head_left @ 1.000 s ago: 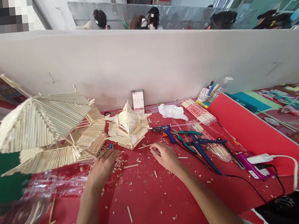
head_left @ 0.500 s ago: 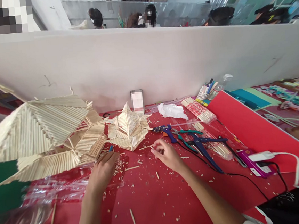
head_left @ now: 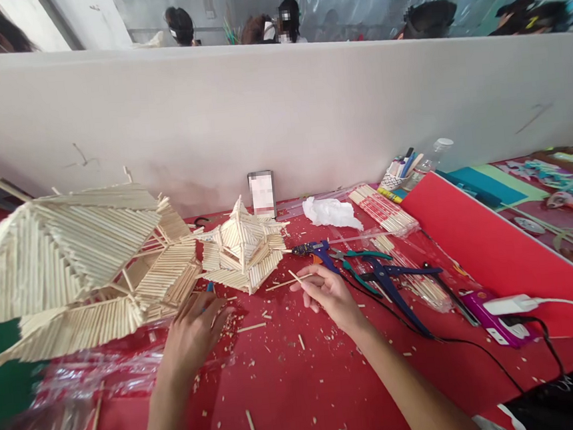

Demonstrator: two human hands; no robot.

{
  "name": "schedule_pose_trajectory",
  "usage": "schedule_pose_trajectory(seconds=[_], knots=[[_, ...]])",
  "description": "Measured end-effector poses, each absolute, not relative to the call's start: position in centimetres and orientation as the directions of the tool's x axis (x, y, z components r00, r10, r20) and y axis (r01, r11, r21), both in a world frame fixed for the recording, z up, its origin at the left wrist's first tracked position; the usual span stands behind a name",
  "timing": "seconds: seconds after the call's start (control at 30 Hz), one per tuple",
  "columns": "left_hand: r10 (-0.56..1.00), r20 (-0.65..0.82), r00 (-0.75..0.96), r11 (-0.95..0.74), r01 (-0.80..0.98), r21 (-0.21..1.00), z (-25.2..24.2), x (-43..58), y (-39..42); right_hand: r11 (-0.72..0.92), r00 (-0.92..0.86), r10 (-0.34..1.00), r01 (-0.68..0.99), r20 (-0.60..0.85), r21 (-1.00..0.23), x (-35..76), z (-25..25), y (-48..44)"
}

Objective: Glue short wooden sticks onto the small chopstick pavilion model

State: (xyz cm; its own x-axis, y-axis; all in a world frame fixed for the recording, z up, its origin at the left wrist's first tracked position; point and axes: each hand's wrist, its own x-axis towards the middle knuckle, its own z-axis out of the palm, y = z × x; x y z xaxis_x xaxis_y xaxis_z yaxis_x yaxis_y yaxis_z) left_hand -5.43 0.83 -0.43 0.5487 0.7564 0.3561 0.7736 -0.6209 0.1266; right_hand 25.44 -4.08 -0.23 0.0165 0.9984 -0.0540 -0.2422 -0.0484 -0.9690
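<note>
In my right hand [head_left: 329, 295] a short thin wooden stick [head_left: 294, 277] is pinched between thumb and fingers, its tip pointing up and left. Another thin stick [head_left: 281, 284] lies just behind those fingers. My left hand [head_left: 193, 330] rests low over the table with its fingers curled round a blue-ended tool [head_left: 210, 286]; most of that tool is hidden. Behind and between the hands stands a small tiered roof model [head_left: 243, 245] made of sticks. To the left, a larger stick-built pavilion model [head_left: 84, 253] rises beside my left hand.
A blue glue gun [head_left: 320, 251], green-handled pliers [head_left: 365, 255] and a big blue cutter [head_left: 398, 292] lie right of the models. Beyond are stick bundles [head_left: 384, 212], a red board [head_left: 501, 256] and a purple power strip [head_left: 499, 317]. Wood scraps dot the red table [head_left: 282, 389].
The short stick in my right hand has turned upward and shows more clearly as the hand shifts slightly right. My left hand moves slightly left and nearer. The view shifts a little.
</note>
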Motion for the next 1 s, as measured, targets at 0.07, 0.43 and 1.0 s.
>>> schedule_pose_trajectory(seconds=[0.07, 0.43, 1.0], knots=[[0.735, 0.38, 0.561, -0.642, 0.757, 0.124, -0.3, -5.3, 0.8, -0.068, 0.019, 0.997, -0.279, -0.076, -0.958, 25.3, -0.1, -4.2], [0.582, 0.407, 0.704, -0.808, 0.558, 0.19, 0.6, -3.9, -0.3, -0.096, -0.049, 0.995, -0.258, -0.086, -0.961, 25.0, 0.3, -4.5], [0.966, 0.204, 0.158, -0.244, 0.815, 0.526, 0.0, 2.6, -1.3, 0.068, 0.026, 0.998, -0.214, 0.064, -0.975, 23.3, -0.4, -4.5]])
